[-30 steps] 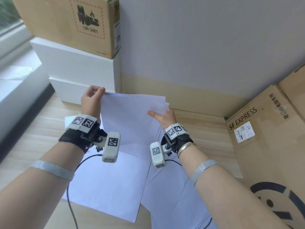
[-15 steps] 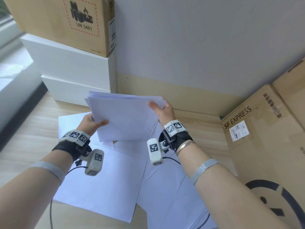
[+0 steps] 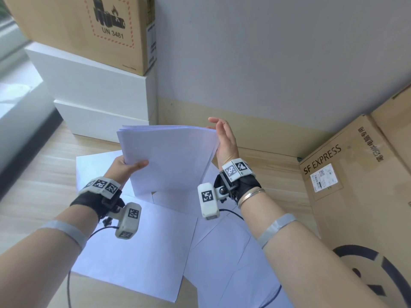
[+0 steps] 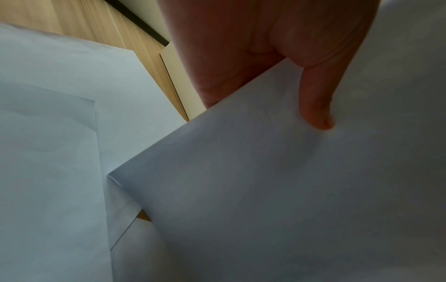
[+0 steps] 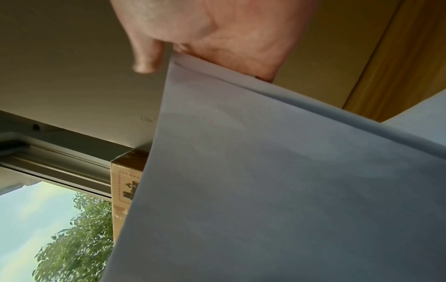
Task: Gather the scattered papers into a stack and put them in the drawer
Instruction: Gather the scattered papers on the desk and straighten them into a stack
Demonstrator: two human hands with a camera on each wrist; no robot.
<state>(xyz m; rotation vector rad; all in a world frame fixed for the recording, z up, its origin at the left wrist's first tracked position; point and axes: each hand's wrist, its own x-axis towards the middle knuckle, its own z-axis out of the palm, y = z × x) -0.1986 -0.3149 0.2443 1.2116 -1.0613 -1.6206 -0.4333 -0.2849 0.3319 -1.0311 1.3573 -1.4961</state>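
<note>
A stack of white papers (image 3: 169,156) is held tilted above the wooden table. My left hand (image 3: 124,165) pinches its lower left edge, thumb on top; the left wrist view shows the thumb (image 4: 316,106) lying on the stack (image 4: 289,190). My right hand (image 3: 224,138) stands with straight fingers, palm against the stack's right edge. In the right wrist view the palm (image 5: 229,43) touches the stack's corner (image 5: 265,181) and the thumb hangs free of it. Several loose sheets (image 3: 138,252) lie spread on the table below; more of these sheets (image 4: 48,152) show in the left wrist view.
Two white stacked units (image 3: 100,90) stand at the back left, with a cardboard box (image 3: 89,25) on top. A big SF EXPRESS carton (image 3: 347,185) stands on the right. A wall (image 3: 266,63) closes the back. A window ledge runs along the left.
My left hand slid from the stack's top left corner down to its lower left edge. My right hand let go its grip and now lies flat against the right edge.
</note>
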